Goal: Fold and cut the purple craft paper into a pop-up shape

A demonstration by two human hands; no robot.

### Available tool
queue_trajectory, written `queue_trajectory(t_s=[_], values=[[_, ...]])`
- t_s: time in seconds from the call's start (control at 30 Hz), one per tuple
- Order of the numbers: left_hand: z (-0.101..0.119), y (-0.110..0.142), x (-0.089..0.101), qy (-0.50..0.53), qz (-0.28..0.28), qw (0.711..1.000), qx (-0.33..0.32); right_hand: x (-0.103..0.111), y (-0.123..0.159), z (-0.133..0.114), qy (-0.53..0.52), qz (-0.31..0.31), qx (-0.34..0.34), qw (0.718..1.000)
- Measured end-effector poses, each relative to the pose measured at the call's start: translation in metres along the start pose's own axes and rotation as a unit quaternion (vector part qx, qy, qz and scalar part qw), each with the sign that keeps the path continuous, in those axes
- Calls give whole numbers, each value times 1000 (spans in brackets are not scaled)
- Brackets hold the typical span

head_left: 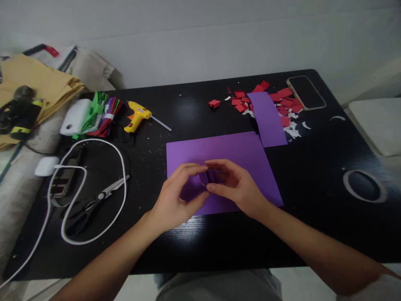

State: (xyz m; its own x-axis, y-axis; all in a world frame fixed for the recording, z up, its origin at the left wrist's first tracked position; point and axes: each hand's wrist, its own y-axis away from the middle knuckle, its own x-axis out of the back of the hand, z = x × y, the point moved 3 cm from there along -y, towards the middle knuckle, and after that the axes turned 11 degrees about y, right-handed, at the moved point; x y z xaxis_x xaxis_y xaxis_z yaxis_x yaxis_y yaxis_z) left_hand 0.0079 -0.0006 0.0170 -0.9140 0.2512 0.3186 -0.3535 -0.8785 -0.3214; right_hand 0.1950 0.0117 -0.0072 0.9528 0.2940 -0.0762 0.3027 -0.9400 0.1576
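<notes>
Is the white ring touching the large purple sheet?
Apart. The head view shows bare black tabletop between the right edge of the large purple sheet and the white ring.

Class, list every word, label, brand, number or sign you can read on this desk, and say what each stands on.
No text is readable.
Yellow glue gun: a small label, too small and blurred to read.
Phone: dark screen, no visible text.
Purple sheet: no visible writing.

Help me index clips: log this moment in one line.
left hand, right hand: around purple pieces | below: purple sheet | left: glue gun, scissors | right: phone
</notes>
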Motion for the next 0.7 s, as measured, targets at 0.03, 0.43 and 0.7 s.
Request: queue_trajectory(t_s=[0.03, 0.43, 0.7], values=[[0, 0, -1, -10, -4, 1000, -7, 0, 0, 0, -1, 1, -1, 1000], [2, -1, 2, -26, 33, 999, -15, -1, 0, 1, -77, -5, -37, 996], [-1, 4, 2, 1, 55, 998, 17, 1, -1, 2, -111, 6, -82, 990]])
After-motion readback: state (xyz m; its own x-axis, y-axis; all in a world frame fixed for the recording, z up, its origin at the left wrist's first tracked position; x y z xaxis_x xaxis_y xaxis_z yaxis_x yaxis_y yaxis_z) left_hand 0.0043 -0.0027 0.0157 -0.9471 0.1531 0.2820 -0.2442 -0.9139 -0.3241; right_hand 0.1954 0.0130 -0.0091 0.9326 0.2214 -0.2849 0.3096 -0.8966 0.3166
